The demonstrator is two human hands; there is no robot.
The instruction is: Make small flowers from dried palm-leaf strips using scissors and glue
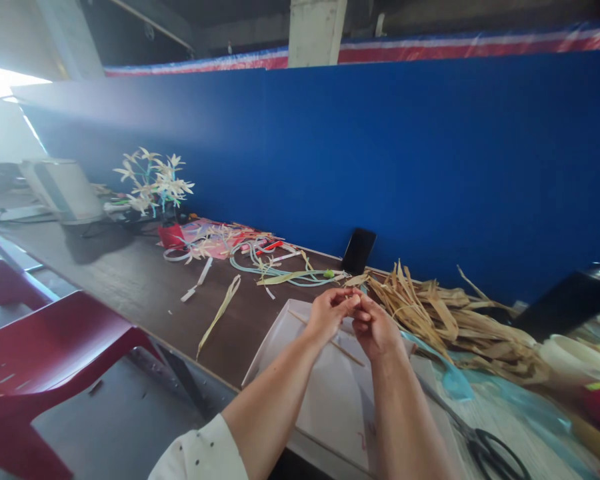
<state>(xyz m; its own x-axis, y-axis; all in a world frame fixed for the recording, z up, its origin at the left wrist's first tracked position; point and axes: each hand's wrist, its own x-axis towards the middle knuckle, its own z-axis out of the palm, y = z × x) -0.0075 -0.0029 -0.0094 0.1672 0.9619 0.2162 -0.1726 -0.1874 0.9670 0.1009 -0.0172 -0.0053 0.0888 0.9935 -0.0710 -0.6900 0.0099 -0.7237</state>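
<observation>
My left hand [330, 313] and my right hand [379, 327] meet above a shallow white box [275, 333]. Fingertips of both are pinched together around something too small and hidden to name. Below them, a thin wooden stick [349, 354] lies across the box, partly covered by my hands. White paper [325, 413] lies in the box between my forearms. Close to the right hand is a heap of dried tan husk strips [445, 320]. Black-handled scissors [485, 443] rest to the right of my right forearm.
A phone [359, 251] leans against the blue partition [430, 153]. Pale blue cords [245, 267] and a folded husk strip [220, 313] lie left. Farther left are white artificial flowers [155, 180] in a red pot [171, 235], a kettle [67, 190] and a red chair [55, 347].
</observation>
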